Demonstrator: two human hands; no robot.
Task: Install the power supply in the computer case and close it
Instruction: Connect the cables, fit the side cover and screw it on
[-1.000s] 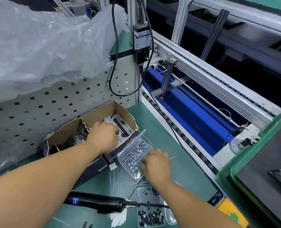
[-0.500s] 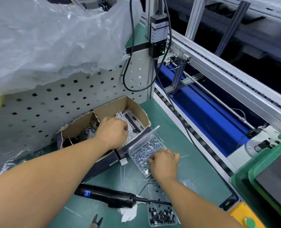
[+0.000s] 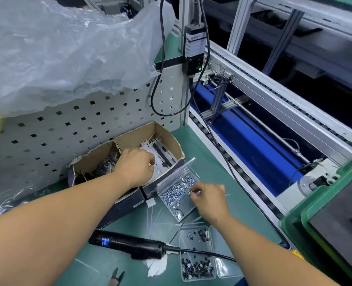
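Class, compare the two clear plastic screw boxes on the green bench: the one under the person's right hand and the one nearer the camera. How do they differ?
The far screw box holds silvery screws; the near screw box holds mostly dark ones.
The far box lies at an angle to the near box.
The right hand pinches at the far box's screws; nothing touches the near box except the screwdriver cable crossing it.
Both are clear, open and rest on the bench.

Two bare forearms reach in from the lower edge, no sleeves, gloves, watch or rings visible. The left hand (image 3: 135, 166) and right hand (image 3: 209, 200) are uncovered, with short, plain nails on the fingers (image 3: 193, 191).
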